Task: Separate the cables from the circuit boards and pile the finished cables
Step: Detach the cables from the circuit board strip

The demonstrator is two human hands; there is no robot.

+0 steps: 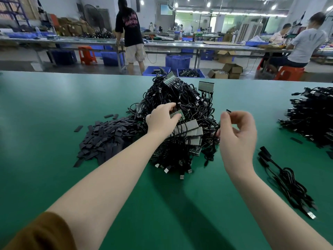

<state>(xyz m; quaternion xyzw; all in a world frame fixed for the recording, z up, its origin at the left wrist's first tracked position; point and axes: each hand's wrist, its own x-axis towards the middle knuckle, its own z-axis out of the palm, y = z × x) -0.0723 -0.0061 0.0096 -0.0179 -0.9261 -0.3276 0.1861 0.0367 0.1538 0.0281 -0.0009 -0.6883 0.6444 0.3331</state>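
On the green tabletop [54, 109], a board [177, 115] at the near side of the tangled heap [180, 109] is pinched by the left hand [162, 120], while a cable end [228, 110] is pinched in the right hand [237, 134]. The cables are judged light, limp and prone to snagging, the boards stiff and fragile. Hold is best taken at the plug and the board's edges.

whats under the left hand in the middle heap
The left hand grips a green circuit board on top of the tangled cable heap. Grey connector blocks lie just beneath. The board's far end is hidden by the fingers.
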